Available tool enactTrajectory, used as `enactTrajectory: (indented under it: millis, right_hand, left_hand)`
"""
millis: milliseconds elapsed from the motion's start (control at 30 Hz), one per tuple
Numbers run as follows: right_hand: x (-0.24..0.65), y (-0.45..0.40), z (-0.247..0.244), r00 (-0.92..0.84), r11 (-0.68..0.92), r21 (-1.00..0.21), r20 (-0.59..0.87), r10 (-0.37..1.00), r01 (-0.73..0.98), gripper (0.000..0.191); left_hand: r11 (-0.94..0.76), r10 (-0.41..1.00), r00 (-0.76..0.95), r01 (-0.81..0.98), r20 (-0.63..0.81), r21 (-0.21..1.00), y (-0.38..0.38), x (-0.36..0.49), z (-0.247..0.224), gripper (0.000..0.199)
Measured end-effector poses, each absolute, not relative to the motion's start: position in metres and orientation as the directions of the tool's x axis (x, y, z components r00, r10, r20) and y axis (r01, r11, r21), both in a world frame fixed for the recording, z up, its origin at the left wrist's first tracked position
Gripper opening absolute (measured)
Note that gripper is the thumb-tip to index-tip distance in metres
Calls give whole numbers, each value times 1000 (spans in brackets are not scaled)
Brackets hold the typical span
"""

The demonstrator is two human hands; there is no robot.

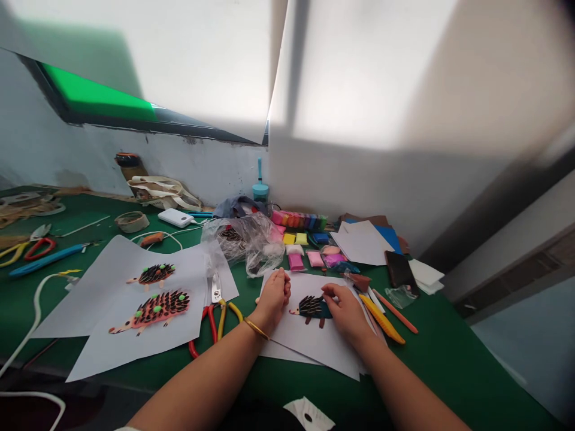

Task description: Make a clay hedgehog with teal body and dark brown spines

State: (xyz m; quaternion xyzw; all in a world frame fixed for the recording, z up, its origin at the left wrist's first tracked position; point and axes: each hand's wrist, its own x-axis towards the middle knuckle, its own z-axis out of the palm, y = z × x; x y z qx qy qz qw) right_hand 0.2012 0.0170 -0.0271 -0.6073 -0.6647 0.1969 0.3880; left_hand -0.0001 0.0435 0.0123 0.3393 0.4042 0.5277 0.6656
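Note:
A small hedgehog figure with a dark blue body, brown legs and dark spikes lies on white paper. My right hand is at the figure's right end, thumb and fingertips pinched together over its back; whatever they hold is too small to make out. My left hand, with a gold bangle at the wrist, is curled closed above the paper's left edge, and its contents are hidden. Two pink hedgehogs with spikes and green dots, a larger one and a smaller one, lie on sheets at the left.
Red-and-yellow handled scissors lie left of my left forearm. A plastic bag and coloured clay packs sit behind my hands. A yellow cutter and a dark phone are at the right.

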Motion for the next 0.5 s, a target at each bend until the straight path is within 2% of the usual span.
enactTrajectory:
  millis: [267,500]
  right_hand:
    - [202,19,-32,50,149,-750,236,971,644,27]
    - [201,17,-29,24,183,-729,263,964,660,27]
  left_hand:
    - [196,980,114,-427,-162,883,43,1,12,38]
    - [197,980,110,-425,-166,883,42,1,14,39]
